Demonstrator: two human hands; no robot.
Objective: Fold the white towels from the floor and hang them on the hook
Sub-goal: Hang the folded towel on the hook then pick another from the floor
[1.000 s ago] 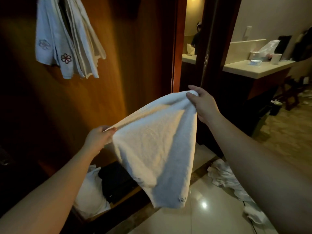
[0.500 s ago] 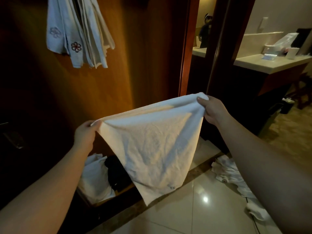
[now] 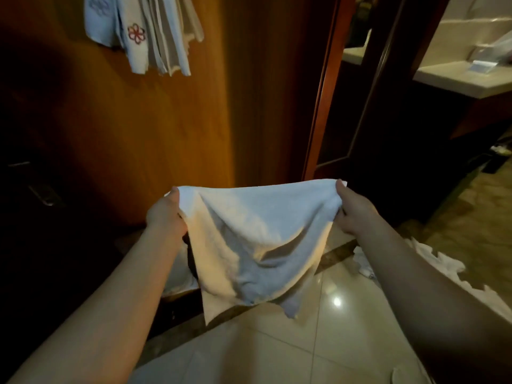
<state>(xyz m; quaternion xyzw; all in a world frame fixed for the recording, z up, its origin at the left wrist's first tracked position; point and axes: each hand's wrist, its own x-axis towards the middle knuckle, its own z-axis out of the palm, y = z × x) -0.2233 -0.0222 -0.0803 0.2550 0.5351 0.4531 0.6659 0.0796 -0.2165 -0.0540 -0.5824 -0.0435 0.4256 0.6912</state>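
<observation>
A white towel (image 3: 257, 239) is gripped at its upper corners by the left hand (image 3: 164, 214) and right hand (image 3: 353, 212). Between them its top edge is stretched level, and the rest hangs downward below the hands, above the floor (image 3: 318, 342).

- i've brought the towel (image 3: 257, 239) down; a second ago the right corner rode well above the left, now its top edge runs about level between my hands.
- my left hand (image 3: 166, 214) and right hand (image 3: 353, 212) now pinch the two top corners at nearly the same height.
- the cloth hung in a narrow point before; now it spreads wider, with a deep crease across the middle.
</observation>
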